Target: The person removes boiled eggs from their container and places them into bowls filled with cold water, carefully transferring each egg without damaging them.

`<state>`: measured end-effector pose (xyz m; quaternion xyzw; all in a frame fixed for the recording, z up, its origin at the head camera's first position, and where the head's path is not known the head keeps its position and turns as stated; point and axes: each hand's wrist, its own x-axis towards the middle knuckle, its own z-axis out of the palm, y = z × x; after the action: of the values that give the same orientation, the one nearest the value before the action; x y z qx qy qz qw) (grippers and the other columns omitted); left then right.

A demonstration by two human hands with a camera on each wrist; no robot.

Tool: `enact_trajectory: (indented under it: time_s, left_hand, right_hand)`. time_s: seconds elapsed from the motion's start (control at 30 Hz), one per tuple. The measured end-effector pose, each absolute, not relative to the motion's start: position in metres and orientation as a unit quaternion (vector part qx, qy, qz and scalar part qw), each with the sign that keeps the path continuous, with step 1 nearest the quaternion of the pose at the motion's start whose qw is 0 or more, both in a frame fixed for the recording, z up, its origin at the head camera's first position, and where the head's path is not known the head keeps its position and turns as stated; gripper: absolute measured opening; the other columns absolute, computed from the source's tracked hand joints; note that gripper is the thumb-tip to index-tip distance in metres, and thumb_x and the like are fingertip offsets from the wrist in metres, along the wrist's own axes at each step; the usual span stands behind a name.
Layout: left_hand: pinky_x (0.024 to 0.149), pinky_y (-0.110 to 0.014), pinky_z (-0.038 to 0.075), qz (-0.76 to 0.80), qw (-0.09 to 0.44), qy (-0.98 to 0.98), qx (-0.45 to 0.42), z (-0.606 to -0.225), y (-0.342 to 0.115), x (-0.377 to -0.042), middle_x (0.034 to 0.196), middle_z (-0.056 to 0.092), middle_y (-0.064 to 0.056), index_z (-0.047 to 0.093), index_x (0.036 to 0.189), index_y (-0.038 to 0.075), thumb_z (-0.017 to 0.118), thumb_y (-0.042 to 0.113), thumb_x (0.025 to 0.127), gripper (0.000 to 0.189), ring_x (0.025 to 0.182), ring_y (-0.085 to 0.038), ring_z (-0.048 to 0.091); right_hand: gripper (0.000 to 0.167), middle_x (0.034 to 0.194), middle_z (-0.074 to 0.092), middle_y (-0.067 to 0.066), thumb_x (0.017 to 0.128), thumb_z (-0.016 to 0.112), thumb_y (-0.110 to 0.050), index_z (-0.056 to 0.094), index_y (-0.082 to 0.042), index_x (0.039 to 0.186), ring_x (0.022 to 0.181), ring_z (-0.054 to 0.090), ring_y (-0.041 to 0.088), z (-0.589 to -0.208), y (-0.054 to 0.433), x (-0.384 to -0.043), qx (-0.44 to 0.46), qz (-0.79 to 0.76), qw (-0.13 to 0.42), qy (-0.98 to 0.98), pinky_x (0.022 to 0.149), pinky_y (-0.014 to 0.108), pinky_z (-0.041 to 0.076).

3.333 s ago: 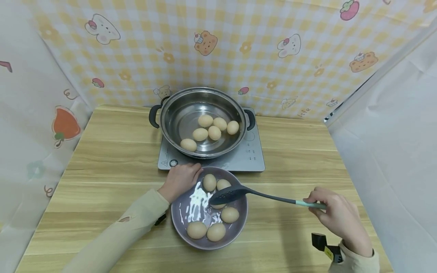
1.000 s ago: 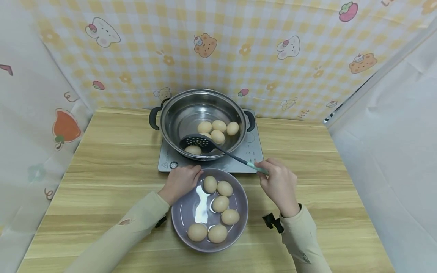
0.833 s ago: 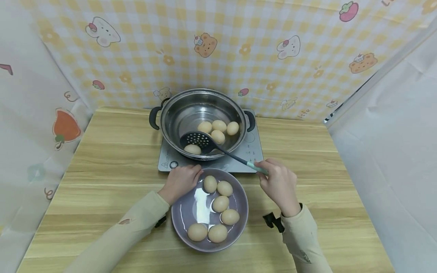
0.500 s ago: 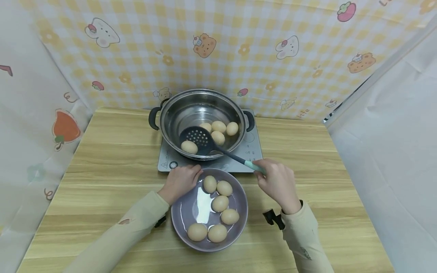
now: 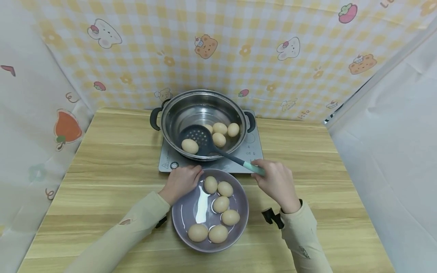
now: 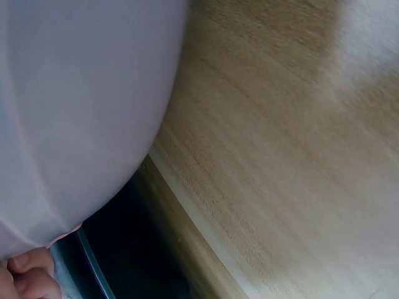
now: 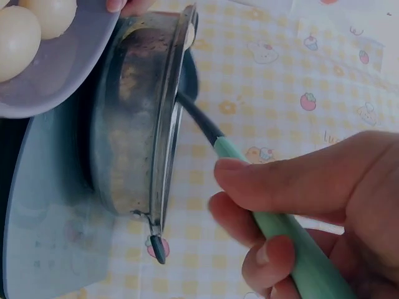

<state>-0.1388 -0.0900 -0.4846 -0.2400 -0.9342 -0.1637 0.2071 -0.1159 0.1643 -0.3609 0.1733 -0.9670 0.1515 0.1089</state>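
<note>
- Wood-grain table [image 5: 112, 159]: the pot [image 5: 173, 117] stands far, the bowl [image 5: 186, 210] just near of it.
- Your right hand [image 5: 275, 182] grips the skimmer [image 5: 206, 147] by its green handle; its long axis runs far-left into the pot.
- One egg [image 5: 189, 146] lies at the skimmer head's near-left edge, by the pot's near rim.
- Your left hand [image 5: 182, 181], nearer that egg, holds the bowl's far-left rim.
- Bowl eggs [image 5: 221, 204] leave room at left.

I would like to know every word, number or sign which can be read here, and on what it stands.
"life": checked cloth, lower right in head view.
"lu…": same cloth, right wrist view; rest unclear.
Triangular sign: cooker; its details and other markings are too small.
</note>
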Motion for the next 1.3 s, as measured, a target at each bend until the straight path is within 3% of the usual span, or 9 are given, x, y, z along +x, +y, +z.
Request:
enact_trajectory:
  time_s: [0.17,0.43,0.67,0.93,1.1,1.3]
  left_hand:
    - [0.035,-0.034,0.034,-0.163,0.206,-0.934,-0.241,-0.485,-0.090,-0.138,0.054,0.053,-0.001,0.053,0.067,0.012,0.060,0.021,0.086,0.022,0.041,-0.021,0.051]
    - [0.035,-0.033,0.033,-0.161,0.205,-0.935,-0.241,-0.486,-0.090,-0.138,0.053,0.052,-0.001,0.052,0.067,0.013,0.061,0.022,0.086,0.023,0.040,-0.021,0.050]
    - [0.035,-0.032,0.033,-0.164,0.195,-0.937,-0.238,-0.485,-0.090,-0.137,0.054,0.053,-0.001,0.053,0.067,0.013,0.060,0.021,0.086,0.022,0.040,-0.020,0.050]
    - [0.035,-0.033,0.034,-0.166,0.200,-0.936,-0.238,-0.485,-0.090,-0.139,0.054,0.053,-0.002,0.054,0.068,0.012,0.060,0.021,0.086,0.021,0.040,-0.021,0.050]
    - [0.035,-0.033,0.035,-0.167,0.201,-0.935,-0.241,-0.486,-0.090,-0.140,0.054,0.053,-0.002,0.054,0.068,0.012,0.060,0.021,0.086,0.021,0.040,-0.020,0.050]
    - [0.036,-0.034,0.035,-0.167,0.205,-0.933,-0.242,-0.486,-0.090,-0.140,0.054,0.054,-0.002,0.054,0.068,0.012,0.060,0.021,0.086,0.021,0.041,-0.021,0.050]
  right_hand:
    - [0.023,0.069,0.066,0.003,0.071,0.075,-0.010,0.070,-0.008,0.093,0.047,0.046,0.011,-0.360,0.165,-0.116,0.161,0.175,0.072,-0.969,0.039,0.027,0.032]
    - [0.023,0.078,0.068,0.007,0.075,0.071,-0.012,0.070,-0.008,0.098,0.047,0.046,0.008,-0.354,0.171,-0.114,0.133,0.192,0.032,-0.972,0.041,0.028,0.034]
    - [0.022,0.070,0.066,0.003,0.075,0.071,-0.009,0.070,-0.008,0.097,0.041,0.038,0.006,-0.343,0.182,-0.103,0.131,0.198,0.058,-0.970,0.039,0.027,0.031]
    - [0.022,0.080,0.069,0.009,0.073,0.072,-0.005,0.070,-0.004,0.094,0.052,0.052,0.008,-0.331,0.197,-0.088,0.140,0.202,0.103,-0.964,0.048,0.027,0.040]
    - [0.022,0.081,0.068,0.010,0.072,0.073,-0.005,0.070,-0.004,0.093,0.050,0.050,0.008,-0.325,0.206,-0.077,0.130,0.184,0.116,-0.967,0.042,0.024,0.035]
    - [0.021,0.075,0.066,0.006,0.069,0.075,-0.005,0.070,-0.004,0.089,0.047,0.042,0.004,-0.325,0.214,-0.067,0.135,0.171,0.127,-0.968,0.044,0.022,0.034]
